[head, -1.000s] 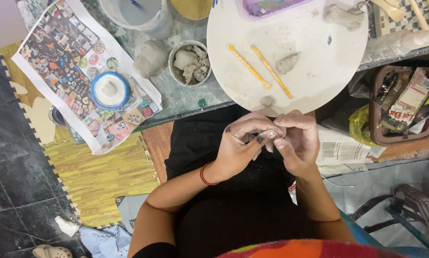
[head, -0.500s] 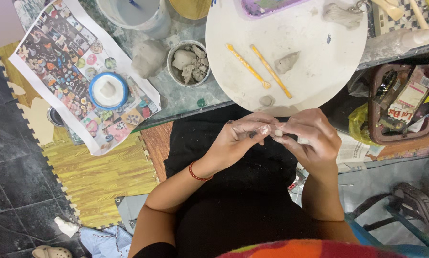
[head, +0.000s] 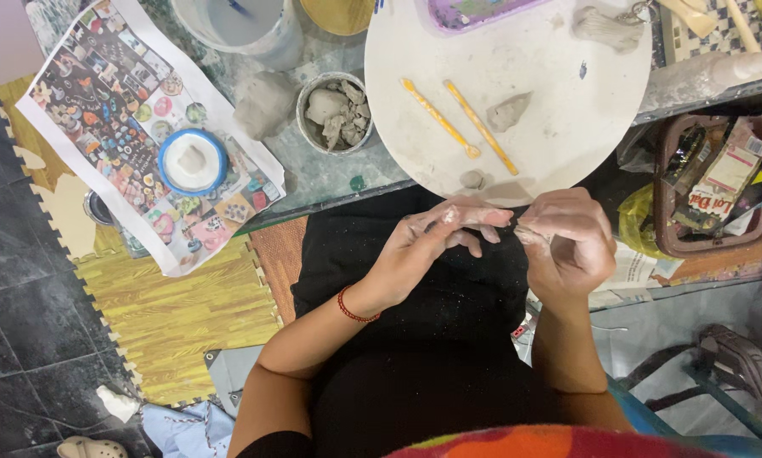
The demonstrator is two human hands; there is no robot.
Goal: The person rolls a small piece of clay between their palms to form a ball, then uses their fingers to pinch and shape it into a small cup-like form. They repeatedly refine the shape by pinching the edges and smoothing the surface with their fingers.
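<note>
A thin strip of grey clay lies along the left hand, just below the near edge of the round white board and above the black lap. The left hand's fingers are stretched nearly flat, carrying the strip rather than gripping it; the right hand is curled loosely just beside it, clay-smeared fingertips close together, though whether they pinch a bit of clay cannot be told. To do this well, light, even pressure and support under the whole strip would likely keep it from thinning or snapping. On the board lie 2 yellow modelling sticks, a grey lump and a smaller pellet. Left of it on the surface stand a small bowl of clay scraps and a blue-rimmed tub, the latter on a large printed sheet crowded with small colourful pictures. To the right, a brown basket holds flat packets, 1 red and white with lettering, beside a yellow bag.
</note>
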